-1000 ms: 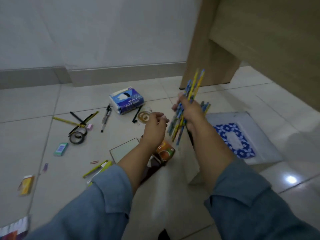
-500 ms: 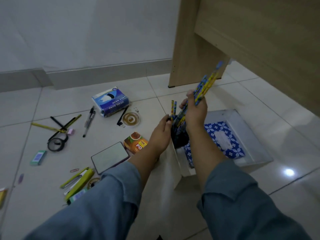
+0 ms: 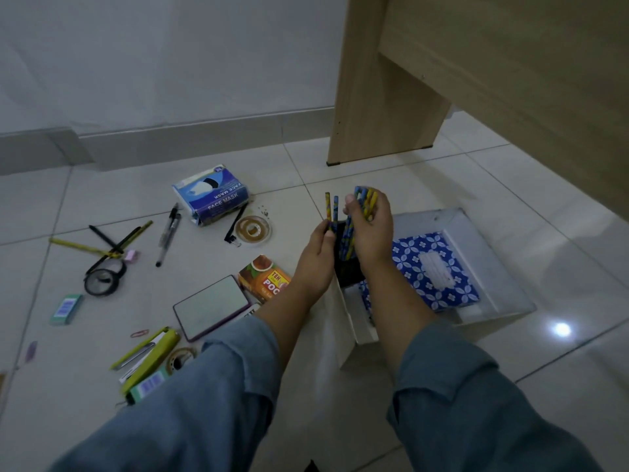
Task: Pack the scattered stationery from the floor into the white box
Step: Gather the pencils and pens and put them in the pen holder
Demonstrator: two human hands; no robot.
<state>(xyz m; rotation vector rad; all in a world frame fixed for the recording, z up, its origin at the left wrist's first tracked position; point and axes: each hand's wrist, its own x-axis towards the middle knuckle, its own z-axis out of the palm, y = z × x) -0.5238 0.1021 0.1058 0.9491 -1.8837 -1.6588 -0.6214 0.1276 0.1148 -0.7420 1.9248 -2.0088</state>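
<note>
The white box (image 3: 490,311) sits on the floor at the right, with a blue patterned tissue pack (image 3: 432,267) and a dark cup inside. My right hand (image 3: 369,233) grips a bundle of blue-and-yellow pencils (image 3: 366,202) upright over the box's near-left corner, their lower ends in the dark cup. My left hand (image 3: 318,253) pinches two more pencils (image 3: 332,207) standing in the same cup. Scattered on the floor to the left lie pens (image 3: 168,233), tape rolls (image 3: 252,229), a green stapler (image 3: 149,356) and an eraser (image 3: 66,309).
A face mask pack (image 3: 212,195), an orange tea box (image 3: 265,277) and a small mirror-like tablet (image 3: 211,306) lie on the tiles. A wooden furniture leg (image 3: 381,97) stands behind the box. The wall skirting (image 3: 170,141) runs along the back.
My right hand has lowered the pencil bundle from raised above the floor down into the cup in the box. My left hand came across to the cup and now pinches two pencils.
</note>
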